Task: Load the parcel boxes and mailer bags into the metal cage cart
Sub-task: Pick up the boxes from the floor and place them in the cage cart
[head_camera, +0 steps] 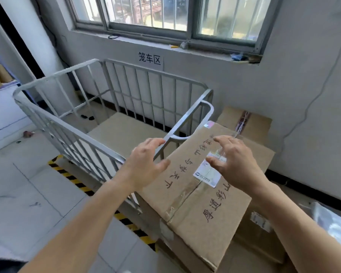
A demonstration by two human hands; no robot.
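Your left hand (pixel 144 164) and right hand (pixel 234 160) hover over the top box (pixel 201 196), each grip apart and holding nothing. It sits on a stack of boxes (pixel 250 245) just beside the cart (pixel 53 75), with a plastic bag (pixel 331 219) at the right. Loading looks barely begun; nearly all remains

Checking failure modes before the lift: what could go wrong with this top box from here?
1. Left hand and right hand hover open over the top box; a grab on its flat top could slip.
2. The cage cart rail stands right beside it; a low lift may snag.
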